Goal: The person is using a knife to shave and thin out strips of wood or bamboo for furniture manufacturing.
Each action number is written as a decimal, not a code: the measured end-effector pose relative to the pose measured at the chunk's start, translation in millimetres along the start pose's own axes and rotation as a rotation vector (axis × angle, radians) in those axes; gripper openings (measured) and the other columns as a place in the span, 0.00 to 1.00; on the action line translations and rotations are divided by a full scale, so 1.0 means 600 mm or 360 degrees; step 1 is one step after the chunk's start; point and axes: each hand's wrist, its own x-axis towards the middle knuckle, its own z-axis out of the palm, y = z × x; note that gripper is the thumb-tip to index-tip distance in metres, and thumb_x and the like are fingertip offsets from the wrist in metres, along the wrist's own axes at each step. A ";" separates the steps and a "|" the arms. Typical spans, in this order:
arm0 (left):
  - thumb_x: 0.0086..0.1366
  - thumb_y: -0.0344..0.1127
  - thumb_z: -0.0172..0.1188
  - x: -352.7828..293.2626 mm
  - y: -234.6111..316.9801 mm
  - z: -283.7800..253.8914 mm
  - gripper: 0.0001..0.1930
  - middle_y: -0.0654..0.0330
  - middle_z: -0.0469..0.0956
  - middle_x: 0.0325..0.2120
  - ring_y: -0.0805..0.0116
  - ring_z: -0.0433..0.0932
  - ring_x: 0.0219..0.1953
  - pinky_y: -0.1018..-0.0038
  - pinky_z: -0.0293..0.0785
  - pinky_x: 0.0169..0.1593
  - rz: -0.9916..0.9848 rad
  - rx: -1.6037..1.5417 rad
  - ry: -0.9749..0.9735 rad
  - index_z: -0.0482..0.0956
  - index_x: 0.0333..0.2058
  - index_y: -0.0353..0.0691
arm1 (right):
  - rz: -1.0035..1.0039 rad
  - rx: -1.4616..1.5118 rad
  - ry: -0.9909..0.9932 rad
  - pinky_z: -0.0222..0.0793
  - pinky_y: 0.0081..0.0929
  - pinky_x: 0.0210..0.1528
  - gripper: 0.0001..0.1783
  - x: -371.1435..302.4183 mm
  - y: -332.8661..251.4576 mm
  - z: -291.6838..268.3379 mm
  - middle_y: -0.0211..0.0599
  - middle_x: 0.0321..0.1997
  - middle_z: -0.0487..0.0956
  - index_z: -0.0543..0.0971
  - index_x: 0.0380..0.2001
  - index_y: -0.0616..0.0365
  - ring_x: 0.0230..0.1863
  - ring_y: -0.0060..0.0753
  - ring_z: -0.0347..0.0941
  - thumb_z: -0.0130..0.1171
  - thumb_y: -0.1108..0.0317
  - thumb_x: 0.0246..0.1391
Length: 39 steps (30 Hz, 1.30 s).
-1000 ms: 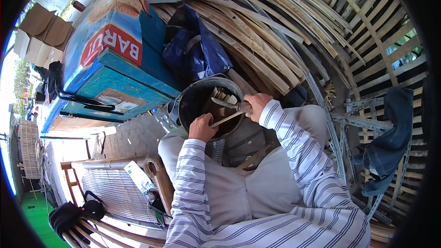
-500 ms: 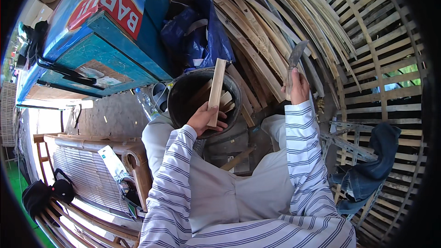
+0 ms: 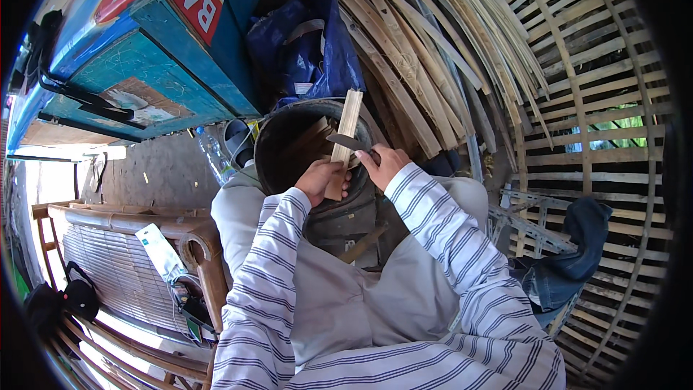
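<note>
My left hand [image 3: 323,182] is wrapped round the lower part of a flat pale strip of wood [image 3: 349,114], held nearly upright over a black bucket [image 3: 264,164]. In my right hand [image 3: 388,167] is a knife [image 3: 347,142], its handle mostly hidden by the fingers. The dark blade lies across the strip just above my left hand, seemingly touching its face. More short wood pieces [image 3: 312,137] are inside the bucket, between my knees.
A blue plastic bag [image 3: 307,50] leans behind the bucket, beside a blue box [image 3: 173,65]. Long wooden strips [image 3: 419,50] are piled at the far right. A plastic bottle [image 3: 211,152] stands left of the bucket; a bamboo bench [image 3: 130,217] is farther left. Jeans [image 3: 577,253] hang at right.
My right hand has brought the knife down and left, from beside the wood pile onto the strip. My left hand keeps its hold on the strip. The whole view has shifted slightly.
</note>
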 end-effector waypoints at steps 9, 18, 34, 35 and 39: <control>0.69 0.31 0.45 0.006 -0.006 0.005 0.12 0.54 0.74 0.32 0.62 0.78 0.31 0.63 0.82 0.38 0.0062 0.0040 -0.0088 0.68 0.47 0.31 | -0.0135 -0.0335 -0.0167 0.69 0.47 0.51 0.35 0.001 0.000 0.033 0.58 0.41 0.79 0.73 0.44 0.62 0.46 0.57 0.75 0.43 0.37 0.59; 0.66 0.29 0.44 0.008 -0.007 0.005 0.08 0.57 0.71 0.26 0.66 0.71 0.22 0.68 0.73 0.25 0.0078 -0.0182 -0.0021 0.68 0.41 0.33 | -0.0166 -0.0183 -0.0088 0.68 0.51 0.50 0.33 -0.022 0.007 0.040 0.66 0.39 0.77 0.73 0.43 0.63 0.44 0.65 0.73 0.42 0.39 0.61; 0.66 0.32 0.43 -0.002 -0.020 0.030 0.08 0.62 0.66 0.23 0.75 0.61 0.17 0.76 0.61 0.20 -0.0021 -0.0066 0.0066 0.65 0.41 0.38 | -0.0013 -0.0218 -0.0089 0.70 0.50 0.49 0.34 0.010 0.021 0.039 0.65 0.36 0.77 0.73 0.44 0.63 0.44 0.64 0.74 0.38 0.39 0.62; 0.66 0.32 0.43 -0.003 -0.021 0.029 0.08 0.62 0.66 0.23 0.75 0.61 0.17 0.76 0.61 0.20 -0.0027 -0.0062 0.0071 0.65 0.41 0.38 | 0.0009 -0.0211 -0.0176 0.71 0.50 0.48 0.33 0.010 0.015 0.033 0.64 0.36 0.77 0.73 0.43 0.62 0.43 0.63 0.74 0.38 0.39 0.62; 0.65 0.32 0.42 -0.002 -0.019 0.031 0.07 0.62 0.65 0.23 0.75 0.61 0.17 0.76 0.61 0.20 0.0007 0.0009 0.0163 0.65 0.40 0.38 | 0.0108 -0.0195 -0.0253 0.71 0.49 0.49 0.31 0.009 -0.006 0.019 0.62 0.40 0.78 0.74 0.44 0.60 0.45 0.60 0.75 0.40 0.40 0.62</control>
